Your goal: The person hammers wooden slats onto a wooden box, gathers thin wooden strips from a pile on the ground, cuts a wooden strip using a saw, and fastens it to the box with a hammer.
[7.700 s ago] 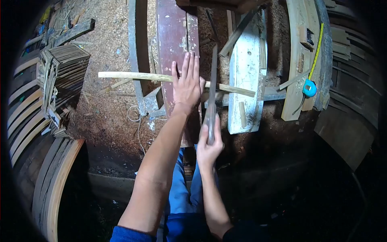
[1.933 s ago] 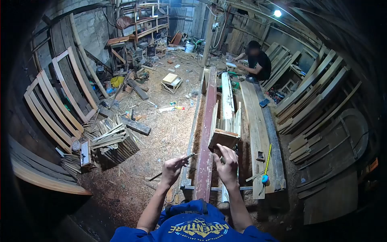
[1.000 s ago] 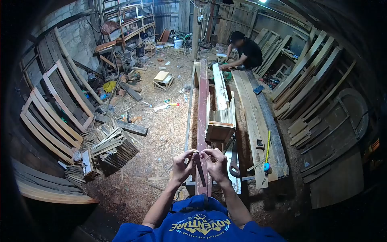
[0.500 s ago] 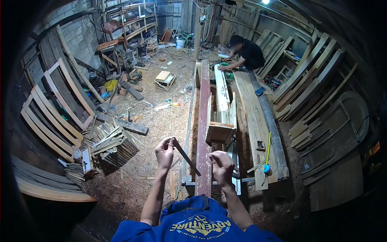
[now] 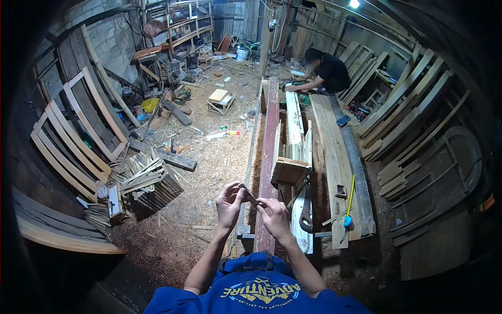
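My left hand point(image 5: 229, 204) pinches one end of a thin dark strip point(image 5: 251, 198) above the reddish-brown plank point(image 5: 265, 230). The fingers of my right hand point(image 5: 273, 217) are closed on the strip's other end. Its material is too small to make out. Beyond my hands, a wooden box point(image 5: 291, 171) with upright slats stands beside the plank. A handsaw point(image 5: 306, 220) lies on the white board point(image 5: 297, 233) to the right of my right hand.
A yellow tape measure with a blue case point(image 5: 347, 221) lies on long boards point(image 5: 334, 172) at the right. Another person point(image 5: 327, 73) bends over the far end of the white board. Stacked slats point(image 5: 151, 180) and curved frames point(image 5: 68, 152) stand at the left.
Earlier my hands sawed a slat on the plank; the saw now lies aside. Since half a second ago, my right hand has moved left and taken hold of the strip's other end.
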Demonstrator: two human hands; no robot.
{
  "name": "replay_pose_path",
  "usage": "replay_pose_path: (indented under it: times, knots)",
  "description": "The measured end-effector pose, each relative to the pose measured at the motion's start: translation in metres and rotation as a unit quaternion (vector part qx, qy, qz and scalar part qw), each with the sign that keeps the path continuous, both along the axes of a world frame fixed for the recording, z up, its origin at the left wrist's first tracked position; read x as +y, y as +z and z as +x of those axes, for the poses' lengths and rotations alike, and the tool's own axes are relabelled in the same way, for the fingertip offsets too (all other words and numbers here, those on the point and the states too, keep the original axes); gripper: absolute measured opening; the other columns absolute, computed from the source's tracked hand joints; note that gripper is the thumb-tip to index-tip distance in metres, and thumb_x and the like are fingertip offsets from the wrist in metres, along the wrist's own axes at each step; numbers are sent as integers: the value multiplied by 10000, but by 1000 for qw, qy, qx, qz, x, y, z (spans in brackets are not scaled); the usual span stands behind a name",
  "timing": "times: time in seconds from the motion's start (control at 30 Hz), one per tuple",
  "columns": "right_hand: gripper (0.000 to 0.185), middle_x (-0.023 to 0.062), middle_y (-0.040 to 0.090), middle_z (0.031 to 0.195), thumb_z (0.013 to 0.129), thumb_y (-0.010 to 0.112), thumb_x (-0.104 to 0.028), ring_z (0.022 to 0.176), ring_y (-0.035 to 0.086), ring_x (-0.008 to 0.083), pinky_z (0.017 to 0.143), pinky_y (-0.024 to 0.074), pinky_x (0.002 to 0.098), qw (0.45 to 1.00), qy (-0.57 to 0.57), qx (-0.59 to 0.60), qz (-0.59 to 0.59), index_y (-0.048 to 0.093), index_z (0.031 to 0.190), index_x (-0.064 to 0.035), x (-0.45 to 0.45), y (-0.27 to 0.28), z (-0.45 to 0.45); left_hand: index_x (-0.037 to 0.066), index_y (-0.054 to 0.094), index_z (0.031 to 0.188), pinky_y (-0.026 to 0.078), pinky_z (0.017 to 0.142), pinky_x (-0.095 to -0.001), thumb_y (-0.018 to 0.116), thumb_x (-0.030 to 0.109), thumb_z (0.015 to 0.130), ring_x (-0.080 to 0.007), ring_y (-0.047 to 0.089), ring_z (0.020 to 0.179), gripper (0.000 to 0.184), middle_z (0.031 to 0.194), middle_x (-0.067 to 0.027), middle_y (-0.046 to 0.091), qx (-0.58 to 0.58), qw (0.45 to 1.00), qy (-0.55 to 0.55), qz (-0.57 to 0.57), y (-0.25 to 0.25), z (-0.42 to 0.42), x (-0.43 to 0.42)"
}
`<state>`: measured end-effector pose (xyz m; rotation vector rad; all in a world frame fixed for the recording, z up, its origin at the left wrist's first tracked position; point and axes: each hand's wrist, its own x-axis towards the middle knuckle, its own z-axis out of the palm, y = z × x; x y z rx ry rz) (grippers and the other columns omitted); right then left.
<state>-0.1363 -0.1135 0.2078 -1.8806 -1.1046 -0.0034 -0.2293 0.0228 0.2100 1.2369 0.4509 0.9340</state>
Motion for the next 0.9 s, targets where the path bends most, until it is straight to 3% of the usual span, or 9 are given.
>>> replay_pose_path:
  times: [0.1, 0.17, 0.27, 0.37, 0.5, 0.6, 0.7, 0.8, 0.9]
  knots:
    - [203, 107, 721, 964, 846, 767, -80, 931, 674, 302, 859, 463, 408, 999, -8, -34, 8, 750, 1047, -66, -6, 5, 8, 9, 603, 1298, 593, 893, -295, 685, -37, 948, -165, 725, 986, 363, 1086, -116, 748, 17, 999, -35, 28, -7, -10, 5]
    - [198, 99, 718, 998, 832, 776, -79, 957, 670, 301, 850, 460, 409, 996, -22, -89, 5, 757, 1029, -82, -10, 5, 14, 16, 657, 1236, 579, 915, -297, 711, -52, 913, -162, 723, 1003, 335, 1094, -112, 753, 12, 998, -59, 26, -8, -18, 5]
    - [197, 87, 703, 981, 819, 794, -91, 919, 653, 296, 845, 457, 416, 991, -51, -126, 13, 764, 1014, -99, -13, 17, 14, 22, 748, 1069, 561, 937, -323, 773, -45, 841, -167, 718, 1035, 239, 1076, -85, 769, 51, 978, -92, 179, -6, -23, 0]
    - [196, 74, 689, 915, 828, 796, -99, 850, 635, 282, 827, 463, 406, 985, -91, -142, 28, 769, 1021, -113, -13, 14, 11, 36, 760, 1010, 588, 879, -340, 800, -50, 798, -250, 751, 991, 232, 1065, -111, 773, -2, 939, -40, 341, -3, -23, -7]
    - [240, 64, 733, 892, 865, 758, -73, 838, 675, 282, 770, 499, 400, 997, -56, -50, 23, 776, 1101, -113, -16, 0, 5, 53, 769, 996, 600, 872, -354, 784, -26, 820, -265, 755, 990, 193, 1066, -114, 772, 15, 935, -43, 352, -21, -27, -22]
    - [303, 152, 756, 1142, 905, 677, -42, 1062, 718, 287, 950, 530, 380, 1000, 29, 5, 11, 762, 1192, -83, -27, -2, 1, 67, 771, 997, 587, 934, -377, 797, 3, 806, -288, 728, 1075, 203, 1099, -106, 771, 17, 913, -43, 405, -34, -26, -23]
    - [265, 179, 753, 1121, 949, 621, -87, 1039, 718, 321, 933, 517, 385, 995, 46, 72, 42, 751, 1172, -32, -33, -7, 0, 65, 763, 1016, 575, 971, -395, 825, 25, 789, -300, 709, 1127, 238, 1147, -109, 761, 16, 908, -63, 413, -37, -27, -29]
    - [302, 189, 734, 1204, 1001, 580, -124, 1127, 698, 280, 1010, 510, 368, 981, 55, 184, 28, 721, 1232, 9, -45, -11, 0, 52, 736, 1088, 557, 1013, -413, 871, 70, 788, -312, 685, 1189, 330, 1258, -131, 725, 14, 925, -140, 353, -40, -34, -35]
    - [330, 158, 712, 1273, 1033, 600, -154, 1175, 667, 214, 1033, 505, 336, 966, 49, 254, 6, 687, 1294, 28, -58, -23, -2, 26, 736, 1050, 567, 980, -406, 866, 79, 797, -312, 694, 1170, 289, 1233, -145, 730, 7, 930, -163, 329, -45, -33, -39]
